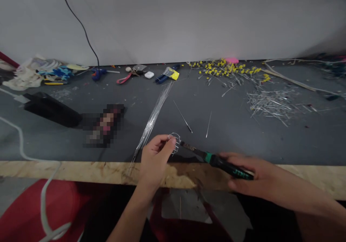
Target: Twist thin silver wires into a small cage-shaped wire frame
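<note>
My left hand (156, 159) is closed at the front edge of the table, pinching a small round wire frame (177, 148) between thumb and fingers. Thin cross wires show inside its ring; the fingers cover part of it. My right hand (251, 173) is wrapped round the black and green handle of a soldering iron (208, 158). The iron's brown-stained metal shaft points left, its tip at the right side of the wire frame; whether it touches, I cannot tell. Beyond my left hand lies a bundle of long thin wires (155, 117), with two loose wire pieces (183, 117) to its right.
A heap of wires with yellow ends (224, 69) lies along the wall, and a pile of bare wire pieces (270, 105) is at right. At left are a black box-shaped object (52, 108), gloves (35, 72) and a white cable (20, 141). A blurred-out object (105, 126) lies nearby.
</note>
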The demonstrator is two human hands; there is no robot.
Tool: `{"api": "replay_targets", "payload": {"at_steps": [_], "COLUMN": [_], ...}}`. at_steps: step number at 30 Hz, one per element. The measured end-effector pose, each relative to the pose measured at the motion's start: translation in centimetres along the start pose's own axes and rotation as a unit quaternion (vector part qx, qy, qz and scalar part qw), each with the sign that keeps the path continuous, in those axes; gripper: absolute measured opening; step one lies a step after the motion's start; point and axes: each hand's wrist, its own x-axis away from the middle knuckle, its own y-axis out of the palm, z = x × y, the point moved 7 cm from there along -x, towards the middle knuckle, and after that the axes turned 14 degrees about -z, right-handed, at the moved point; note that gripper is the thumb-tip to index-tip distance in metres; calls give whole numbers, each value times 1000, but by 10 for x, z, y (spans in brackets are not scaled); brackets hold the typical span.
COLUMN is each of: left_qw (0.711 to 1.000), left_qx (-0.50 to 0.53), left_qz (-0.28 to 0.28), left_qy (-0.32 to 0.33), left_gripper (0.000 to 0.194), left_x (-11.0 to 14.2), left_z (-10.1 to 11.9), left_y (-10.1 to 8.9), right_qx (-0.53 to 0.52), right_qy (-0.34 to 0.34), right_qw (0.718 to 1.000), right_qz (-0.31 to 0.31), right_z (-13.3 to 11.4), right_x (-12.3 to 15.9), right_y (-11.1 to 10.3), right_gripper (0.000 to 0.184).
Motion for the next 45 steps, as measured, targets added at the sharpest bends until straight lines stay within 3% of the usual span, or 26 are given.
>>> {"api": "replay_targets", "payload": {"at_steps": [3,6,8,11,14,16,20,23,25,28,31,33,36,40,45], "left_qw": [998,994,994,993,990,988,984,976,969,958,950,950,951,945,956], "left_qx": [66,105,111,120,140,149,168,199,224,256,277,280,280,293,237], "left_qz": [21,11,0,-15,-24,-32,-57,-87,-105,-123,-138,-137,-125,-136,-159], "left_qy": [3,10,15,12,0,-10,-23,-20,-17,-26,-32,-27,-34,-56,-63], "left_gripper": [12,12,12,15,22,23,24,24,23,22,22,22,24,25,24], "left_x": [0,-1,-1,1,4,6,8,10,12,15,18,18,18,19,19], "left_z": [3,6,7,6,5,4,0,-2,-2,-2,-4,-6,-13,-18,-16], "left_y": [-4,-3,-2,1,6,10,16,22,26,34,42,46,48,54,58], "right_qx": [-19,-59,-60,-31,30,93,145,124,87,15,-124,-175,-193,-199,-190], "right_qy": [11,50,77,105,120,134,97,104,120,50,-85,-115,-133,-144,-101], "right_qw": [1000,996,991,973,957,947,943,938,919,899,931,941,946,948,943], "right_qz": [9,37,93,203,262,277,285,306,366,434,333,267,225,200,254], "right_z": [11,26,35,43,54,65,77,68,52,21,-3,-11,-18,-26,-25], "right_x": [9,17,23,31,33,32,29,32,37,33,3,-15,-29,-34,-30], "right_y": [-4,-15,-30,-56,-75,-85,-93,-88,-81,-58,-22,0,18,26,20], "right_gripper": [38,35,30,24,15,13,12,26,27,28,24,26,24,16,14]}}
